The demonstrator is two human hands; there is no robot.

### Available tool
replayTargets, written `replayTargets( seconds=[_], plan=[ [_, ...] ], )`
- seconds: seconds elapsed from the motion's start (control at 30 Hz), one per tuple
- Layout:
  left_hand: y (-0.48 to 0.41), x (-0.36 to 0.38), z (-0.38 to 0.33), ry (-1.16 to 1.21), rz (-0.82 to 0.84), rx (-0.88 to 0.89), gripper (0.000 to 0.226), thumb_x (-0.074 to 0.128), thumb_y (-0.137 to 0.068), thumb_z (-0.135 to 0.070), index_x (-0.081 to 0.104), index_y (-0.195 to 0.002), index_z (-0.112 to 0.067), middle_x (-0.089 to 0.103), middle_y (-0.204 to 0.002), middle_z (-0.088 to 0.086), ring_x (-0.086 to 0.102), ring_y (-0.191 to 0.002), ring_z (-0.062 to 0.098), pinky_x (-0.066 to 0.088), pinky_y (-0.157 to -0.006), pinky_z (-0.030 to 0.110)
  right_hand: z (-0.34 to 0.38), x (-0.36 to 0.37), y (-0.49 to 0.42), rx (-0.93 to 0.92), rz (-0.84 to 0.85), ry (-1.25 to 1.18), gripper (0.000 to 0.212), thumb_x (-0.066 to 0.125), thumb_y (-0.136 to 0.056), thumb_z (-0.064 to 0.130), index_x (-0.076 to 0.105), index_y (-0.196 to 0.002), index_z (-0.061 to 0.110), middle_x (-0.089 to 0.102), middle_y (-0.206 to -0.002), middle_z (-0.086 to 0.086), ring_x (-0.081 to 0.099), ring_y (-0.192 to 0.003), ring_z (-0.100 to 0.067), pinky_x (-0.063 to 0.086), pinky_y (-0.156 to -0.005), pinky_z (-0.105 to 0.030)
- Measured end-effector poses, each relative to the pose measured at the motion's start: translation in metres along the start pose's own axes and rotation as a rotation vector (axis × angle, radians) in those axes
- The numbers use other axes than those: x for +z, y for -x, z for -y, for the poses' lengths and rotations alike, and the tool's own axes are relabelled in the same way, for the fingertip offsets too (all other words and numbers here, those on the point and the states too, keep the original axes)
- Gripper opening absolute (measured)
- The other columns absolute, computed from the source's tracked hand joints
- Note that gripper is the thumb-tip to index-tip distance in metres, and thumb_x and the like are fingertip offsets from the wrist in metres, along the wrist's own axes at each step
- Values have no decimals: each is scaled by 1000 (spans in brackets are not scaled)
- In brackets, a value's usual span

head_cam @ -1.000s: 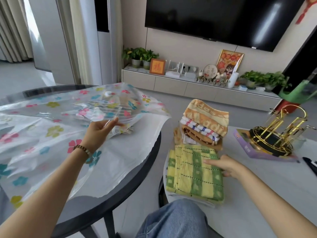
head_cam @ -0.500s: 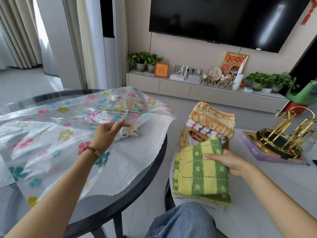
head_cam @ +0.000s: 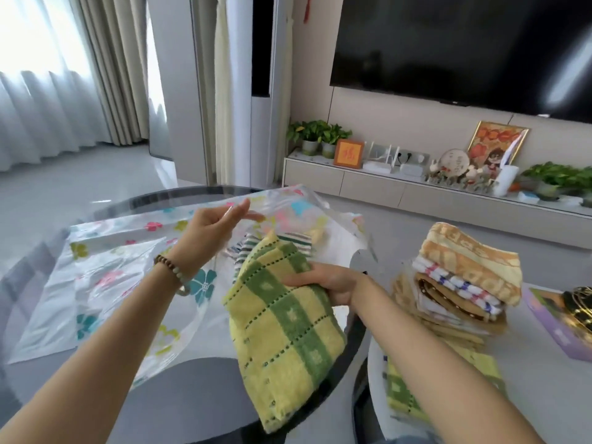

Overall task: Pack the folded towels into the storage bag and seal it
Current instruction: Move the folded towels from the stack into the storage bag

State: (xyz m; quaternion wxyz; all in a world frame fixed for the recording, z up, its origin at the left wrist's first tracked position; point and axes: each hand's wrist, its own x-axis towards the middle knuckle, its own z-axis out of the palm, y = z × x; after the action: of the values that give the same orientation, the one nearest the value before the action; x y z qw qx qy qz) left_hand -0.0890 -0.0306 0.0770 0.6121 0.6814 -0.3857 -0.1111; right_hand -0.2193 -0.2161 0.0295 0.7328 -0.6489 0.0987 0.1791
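A clear storage bag (head_cam: 105, 277) printed with coloured flowers lies on the round dark glass table (head_cam: 192, 395). My left hand (head_cam: 211, 229) pinches the bag's upper layer and holds it raised at the mouth. My right hand (head_cam: 330, 283) grips a folded yellow-and-green checked towel (head_cam: 285, 331), held above the table with its far end at the bag's mouth. A striped towel (head_cam: 282, 243) shows just inside the bag. A stack of folded towels (head_cam: 464, 283) sits on the white table to the right, with another yellow-green towel (head_cam: 448, 379) in front of it.
A purple box (head_cam: 557, 328) with a gold rack (head_cam: 579, 304) on it stands at the far right. A low TV cabinet (head_cam: 416, 190) with plants and ornaments runs along the back wall under a large TV. The two tables stand close together.
My right hand has lifted the yellow-green towel off the white table and carried it left to the bag's mouth. My left hand has raised the bag's top layer higher.
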Motion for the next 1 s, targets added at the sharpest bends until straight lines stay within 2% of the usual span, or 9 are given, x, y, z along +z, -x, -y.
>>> replayTargets(
  seconds=[0.1, 0.23, 0.3, 0.53, 0.67, 0.73, 0.8, 0.9, 1.0],
  plan=[
    [2, -22, -3, 16, -10, -48, 46, 47, -81, -58, 76, -88, -23, 14, -55, -2, 14, -45, 12, 13, -40, 20, 8, 10, -60, -29, -28, -41, 21, 52, -96, 17, 65, -112, 17, 73, -103, -2, 70, -89, -17, 57, -83, -32],
    [1, -34, -4, 56, 0, -79, 44, 47, -81, -57, 76, -87, -23, 16, -55, -2, 14, -48, 14, 14, -41, 20, 2, 12, -116, -200, -418, -352, 40, 60, -91, 12, 54, -130, 7, 61, -127, -19, 62, -106, -30, 50, -92, -44],
    [0, -33, -3, 73, 17, -68, 45, 47, -80, -57, 75, -88, -23, 18, -54, -3, 16, -46, 12, 15, -40, 19, -8, 9, -125, -208, -483, -370, 41, 60, -90, 7, 48, -129, 5, 57, -132, -20, 59, -110, -32, 51, -90, -45],
    [4, -13, 7, 108, 6, -50, 39, 50, -80, -55, 76, -85, -27, 16, -54, -2, 15, -43, 11, 14, -39, 18, -30, -4, -71, -97, -417, -156, 64, 63, -89, 10, 31, -144, 13, 58, -132, -13, 59, -116, -27, 53, -89, -31],
    [15, 9, 18, 104, -17, -36, 37, 50, -85, -49, 75, -89, -22, 18, -63, -15, 27, -35, 2, 24, -39, 25, -42, -15, 2, -65, -279, -92, 58, 65, -83, 21, 44, -137, 15, 60, -133, -5, 59, -119, -25, 51, -96, -31],
    [23, 27, 29, 102, -36, -30, 38, 50, -89, -43, 74, -94, -15, 19, -69, -12, 32, -32, -2, 31, -45, 19, -51, -25, 42, -54, -249, -88, 51, 61, -85, 19, 48, -135, 15, 59, -135, -5, 57, -122, -27, 49, -100, -34],
    [31, 45, 42, 98, -59, -78, 42, 50, -83, -52, 75, -93, -19, 15, -58, -8, 18, -37, 6, 29, -38, 9, -61, -37, 79, -22, -262, -87, 47, 60, -87, 16, 50, -133, 13, 60, -134, -7, 57, -122, -29, 50, -99, -35],
    [36, 71, 53, 107, -112, -133, 43, 49, -80, -57, 75, -90, -24, 13, -55, 0, 15, -43, 11, 23, -39, 11, -79, -59, 126, 6, -423, -98, 48, 65, -82, 16, 54, -128, 7, 66, -124, -12, 65, -110, -27, 55, -89, -33],
    [34, 94, 54, 112, -138, -137, 38, 48, -85, -52, 75, -85, -25, 14, -53, -1, 18, -38, 6, 27, -44, 9, -104, -85, 163, -7, -780, -102, 53, 70, -75, 17, 56, -124, 2, 69, -114, -12, 65, -100, -24, 52, -87, -33]
  ],
)
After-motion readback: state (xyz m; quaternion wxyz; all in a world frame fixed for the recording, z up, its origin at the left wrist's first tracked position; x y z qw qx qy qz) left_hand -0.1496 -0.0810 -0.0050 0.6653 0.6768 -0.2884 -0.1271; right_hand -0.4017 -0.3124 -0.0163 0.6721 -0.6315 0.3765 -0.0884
